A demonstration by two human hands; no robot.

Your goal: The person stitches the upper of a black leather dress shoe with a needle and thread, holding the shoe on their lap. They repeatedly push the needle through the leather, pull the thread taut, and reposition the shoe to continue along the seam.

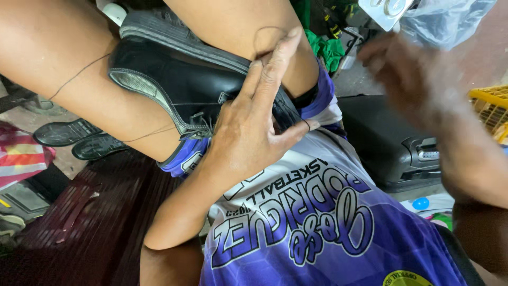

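A black leather shoe [185,79] with a ridged sole is wedged between my bare thighs, its opening turned toward me. My left hand [254,127] lies on the shoe's side, fingers stretched up along it and thumb spread to the right, holding it steady. A thin dark thread [79,74] runs from the shoe across my left thigh, and another loop of it curls above my fingertips. My right hand [407,74] is raised at the right, away from the shoe and blurred by motion. Whether it holds the thread is not clear.
Two black shoes [69,139] lie on the floor at left beside a red striped cloth [21,156]. A black case [391,143] sits at right, with a yellow crate [492,106] behind it. A clear plastic bag [444,21] hangs above. Green cloth [328,50] lies behind my knee.
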